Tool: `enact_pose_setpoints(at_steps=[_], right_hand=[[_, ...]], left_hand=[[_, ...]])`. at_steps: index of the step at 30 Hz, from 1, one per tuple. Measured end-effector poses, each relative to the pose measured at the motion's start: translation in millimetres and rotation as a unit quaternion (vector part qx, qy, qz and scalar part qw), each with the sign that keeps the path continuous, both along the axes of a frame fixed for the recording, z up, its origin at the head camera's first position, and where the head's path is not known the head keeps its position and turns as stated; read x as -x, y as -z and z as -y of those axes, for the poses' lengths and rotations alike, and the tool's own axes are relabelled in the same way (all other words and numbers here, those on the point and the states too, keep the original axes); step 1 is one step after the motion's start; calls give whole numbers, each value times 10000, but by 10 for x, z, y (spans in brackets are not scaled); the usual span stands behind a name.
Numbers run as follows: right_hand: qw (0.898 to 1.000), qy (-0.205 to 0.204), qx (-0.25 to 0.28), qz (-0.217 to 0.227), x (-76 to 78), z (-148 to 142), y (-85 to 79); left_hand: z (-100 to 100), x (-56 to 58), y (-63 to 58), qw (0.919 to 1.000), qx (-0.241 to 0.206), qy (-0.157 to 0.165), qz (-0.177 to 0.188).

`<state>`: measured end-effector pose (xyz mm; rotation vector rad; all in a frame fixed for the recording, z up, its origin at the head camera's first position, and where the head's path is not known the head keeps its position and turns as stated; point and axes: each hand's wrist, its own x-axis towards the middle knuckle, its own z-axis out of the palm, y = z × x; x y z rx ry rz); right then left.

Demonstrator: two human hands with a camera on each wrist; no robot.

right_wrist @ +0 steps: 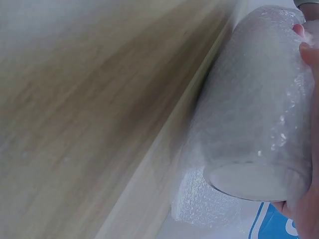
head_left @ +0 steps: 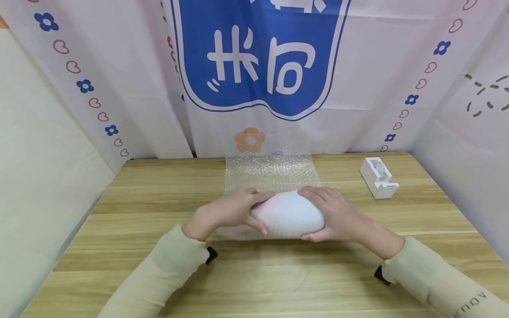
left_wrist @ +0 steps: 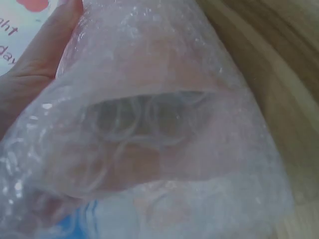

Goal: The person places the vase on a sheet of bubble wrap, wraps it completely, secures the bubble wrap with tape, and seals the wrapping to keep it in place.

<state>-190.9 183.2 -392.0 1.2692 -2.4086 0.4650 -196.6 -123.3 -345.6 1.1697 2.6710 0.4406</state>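
A white rounded object point(head_left: 289, 215) in layers of bubble wrap lies on its side on the table. My left hand point(head_left: 234, 207) grips its left end, thumb and fingers spread around it. Around the right end curls my right hand point(head_left: 336, 216). A flat sheet of bubble wrap point(head_left: 272, 174) runs from the object to the back edge and up against the curtain. Loose wrap point(left_wrist: 164, 64) juts past one end in the left wrist view, with a dark gap inside. The right wrist view shows a flat round end point(right_wrist: 256, 181) under the wrap.
A white tape dispenser point(head_left: 381, 190) stands at the back right of the wooden table point(head_left: 139, 212). Behind the table hangs a printed curtain point(head_left: 151, 88) with a blue panel. Pale walls flank both sides.
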Motion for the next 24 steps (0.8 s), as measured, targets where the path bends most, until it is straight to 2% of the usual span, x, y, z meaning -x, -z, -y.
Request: enact_pose_setpoints(at_steps=[3, 8, 14, 18, 24], right_hand=[[9999, 65, -52, 136, 5, -5, -21], [9995, 77, -104, 295, 29, -3, -56], [9985, -13, -51, 546, 110, 17, -109], [9970, 77, -153, 756, 142, 24, -145], [9924, 318, -346, 1138, 150, 47, -202]], left_hand=[[0, 29, -39, 9995, 62, -54, 319], [-4, 81, -79, 9975, 266, -80, 653], [-5, 161, -93, 9955, 205, 32, 922], [11, 185, -102, 9939, 139, 61, 1091], [12, 198, -144, 9921, 374, -50, 1196]])
